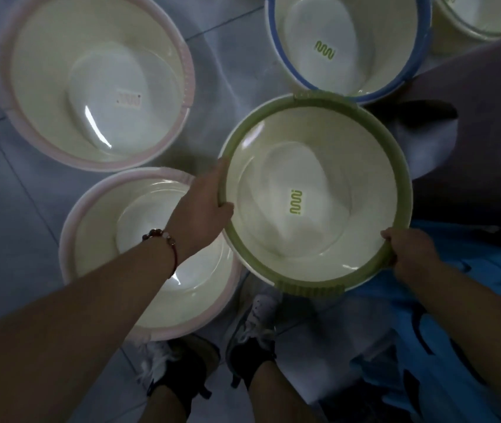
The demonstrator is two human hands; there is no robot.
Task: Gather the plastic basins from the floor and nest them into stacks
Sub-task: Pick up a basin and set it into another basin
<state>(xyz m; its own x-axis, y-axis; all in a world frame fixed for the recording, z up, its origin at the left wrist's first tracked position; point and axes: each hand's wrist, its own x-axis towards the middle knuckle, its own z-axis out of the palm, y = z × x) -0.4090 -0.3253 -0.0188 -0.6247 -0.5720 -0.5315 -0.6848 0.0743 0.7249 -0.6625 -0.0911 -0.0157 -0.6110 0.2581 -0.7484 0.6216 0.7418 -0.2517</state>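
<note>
Floor: pale grey tiled floor (14, 209).
On it: two pink-rimmed basins (96, 80) (151, 254), a blue-rimmed basin (350, 41), another basin (484, 16) at the top right edge.

Cream basins: green rim (315, 190), blue rim (350, 47), two pink rims (96, 80) (148, 254); red-beaded bracelet (163, 239).

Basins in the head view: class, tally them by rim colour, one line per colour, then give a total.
Pink rim: 2, the far pink basin and the near pink basin.
Green rim: 1, the green basin, held by the left hand and right hand.
Blue rim: 1, the blue basin.
Rim colour unclear: 1, the corner basin.
Total: 5
</note>
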